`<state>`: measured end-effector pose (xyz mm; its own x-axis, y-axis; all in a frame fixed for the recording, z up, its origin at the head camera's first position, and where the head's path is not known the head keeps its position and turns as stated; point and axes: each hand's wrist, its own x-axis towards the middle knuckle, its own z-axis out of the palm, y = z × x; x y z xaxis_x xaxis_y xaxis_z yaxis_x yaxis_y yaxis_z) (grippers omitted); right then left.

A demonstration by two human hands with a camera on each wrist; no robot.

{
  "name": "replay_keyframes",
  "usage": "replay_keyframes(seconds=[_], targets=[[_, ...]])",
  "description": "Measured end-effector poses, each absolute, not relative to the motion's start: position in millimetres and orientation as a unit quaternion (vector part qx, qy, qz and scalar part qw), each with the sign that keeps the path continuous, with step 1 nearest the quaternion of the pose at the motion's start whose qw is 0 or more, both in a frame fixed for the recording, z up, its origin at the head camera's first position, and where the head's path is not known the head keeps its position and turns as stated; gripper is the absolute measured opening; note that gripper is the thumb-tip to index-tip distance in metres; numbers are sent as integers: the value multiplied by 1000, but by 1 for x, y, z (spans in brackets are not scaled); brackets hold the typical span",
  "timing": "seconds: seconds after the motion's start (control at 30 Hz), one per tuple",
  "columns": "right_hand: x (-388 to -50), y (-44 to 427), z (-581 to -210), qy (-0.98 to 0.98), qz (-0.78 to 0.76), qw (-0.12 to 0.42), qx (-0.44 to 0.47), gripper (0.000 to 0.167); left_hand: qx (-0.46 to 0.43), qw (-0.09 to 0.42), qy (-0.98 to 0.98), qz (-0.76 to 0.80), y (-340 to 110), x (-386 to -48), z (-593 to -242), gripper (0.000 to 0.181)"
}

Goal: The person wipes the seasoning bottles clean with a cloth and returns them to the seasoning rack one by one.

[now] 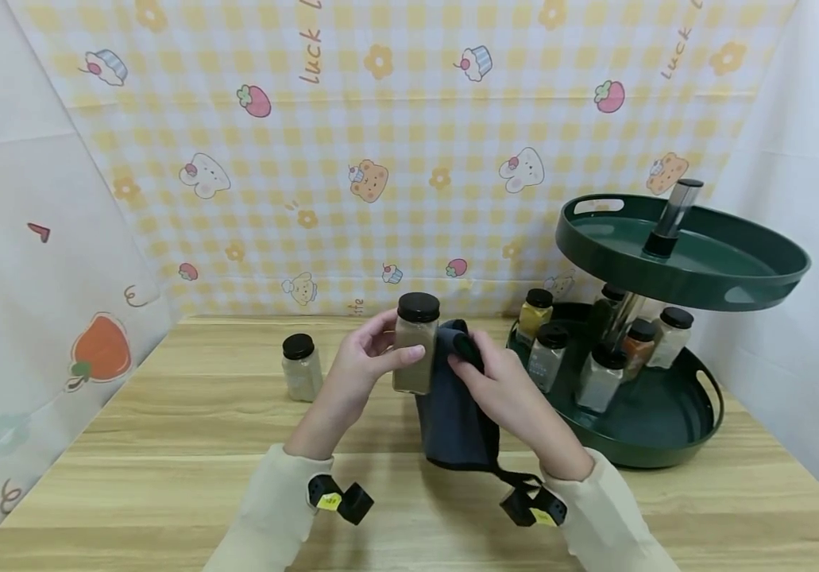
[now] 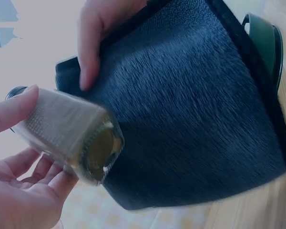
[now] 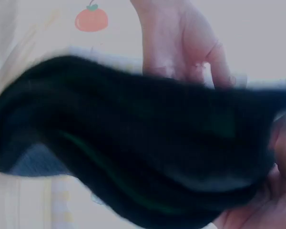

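My left hand (image 1: 366, 353) grips a square glass spice jar (image 1: 415, 353) with a black lid, holding it upright above the table. In the left wrist view the jar (image 2: 66, 131) shows brownish contents and small print on its side. My right hand (image 1: 498, 373) pinches the top of a dark grey-blue cloth (image 1: 452, 413) with black edging, which hangs down right beside the jar. The cloth (image 3: 133, 129) covers much of the right wrist view, blurred, and hides part of the fingers. Whether cloth and jar touch cannot be told.
Another black-lidded jar (image 1: 302, 369) stands on the wooden table (image 1: 166, 445) to the left. On the right is a two-tier green round rack (image 1: 681, 278); several spice jars stand on its lower tray (image 1: 666, 433). A patterned curtain (image 1: 409, 159) hangs behind.
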<state>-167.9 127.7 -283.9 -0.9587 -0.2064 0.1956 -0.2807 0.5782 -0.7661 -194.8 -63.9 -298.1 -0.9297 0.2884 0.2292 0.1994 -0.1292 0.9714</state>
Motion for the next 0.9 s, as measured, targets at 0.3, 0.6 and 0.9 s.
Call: replay_keyframes(seconds=[0.3, 0.6, 0.9], targets=[[-150, 133, -273, -855, 471, 163, 145, 22, 203, 51, 675, 707, -62, -200, -301, 55], [-141, 129, -271, -860, 447, 185, 164, 24, 180, 12, 678, 713, -54, -197, -302, 55], [-156, 122, -277, -905, 395, 68, 141, 26, 175, -2, 666, 725, -58, -194, -301, 55]])
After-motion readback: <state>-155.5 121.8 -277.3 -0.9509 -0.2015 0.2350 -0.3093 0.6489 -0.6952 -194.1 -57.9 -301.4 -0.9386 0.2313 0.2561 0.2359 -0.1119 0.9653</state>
